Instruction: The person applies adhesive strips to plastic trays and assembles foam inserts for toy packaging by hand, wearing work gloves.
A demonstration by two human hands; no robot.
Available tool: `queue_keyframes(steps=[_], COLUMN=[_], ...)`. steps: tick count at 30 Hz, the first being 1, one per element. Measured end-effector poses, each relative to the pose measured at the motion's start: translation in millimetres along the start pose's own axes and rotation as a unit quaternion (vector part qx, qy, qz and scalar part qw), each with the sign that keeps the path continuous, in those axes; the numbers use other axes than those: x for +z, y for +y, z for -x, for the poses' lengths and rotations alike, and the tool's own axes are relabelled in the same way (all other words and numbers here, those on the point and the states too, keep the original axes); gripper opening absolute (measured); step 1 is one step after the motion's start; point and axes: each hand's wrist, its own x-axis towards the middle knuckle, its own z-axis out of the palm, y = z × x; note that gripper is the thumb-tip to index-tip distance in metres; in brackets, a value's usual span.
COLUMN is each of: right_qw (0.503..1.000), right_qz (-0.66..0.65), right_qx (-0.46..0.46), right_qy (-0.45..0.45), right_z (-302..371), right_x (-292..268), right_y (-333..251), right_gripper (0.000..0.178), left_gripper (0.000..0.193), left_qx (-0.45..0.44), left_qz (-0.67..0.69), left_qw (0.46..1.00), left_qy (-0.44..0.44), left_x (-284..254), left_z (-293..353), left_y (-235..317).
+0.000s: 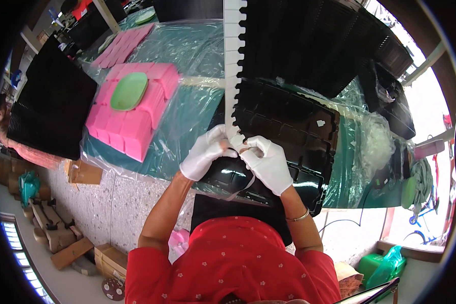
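Observation:
A long white strip with a notched right edge runs down from the top of the view to my hands. My left hand, in a white glove, is closed in a pinch at the left side of the strip's lower end. Also gloved in white, my right hand pinches the same end from the right. A thin, clear-looking band curves below my fingers; where it is attached is hidden. Under the hands lies a black plastic tray with moulded compartments and a small white piece on it.
Pink stacked blocks with a green dish on top stand left on the plastic-covered green table. Tall black tray stacks rise at the far left and back right. Crumpled clear plastic lies right.

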Motion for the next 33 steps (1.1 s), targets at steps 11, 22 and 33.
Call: queue_keyframes(steps=[11,22,33], right_qw=[0.979,0.979,0.834], right_qz=[0.135,0.059,0.364], right_qx=[-0.088,-0.113,-0.404], right_qy=[0.124,0.158,0.091], right_z=[18.4,27.2,35.7], right_x=[5.6,2.7,12.5], right_y=[3.4,21.3,8.6], right_gripper=[0.016,0.017,0.016], left_gripper=[0.014,0.019,0.012], left_qx=[0.026,0.033,0.059], left_qz=[-0.095,-0.228,-0.248], left_qw=[0.992,0.964,0.935], left_qy=[0.082,0.130,0.246], left_x=[15.1,36.5,-6.8], left_z=[7.2,-6.9,22.1], left_y=[-9.5,-9.7,-16.5])
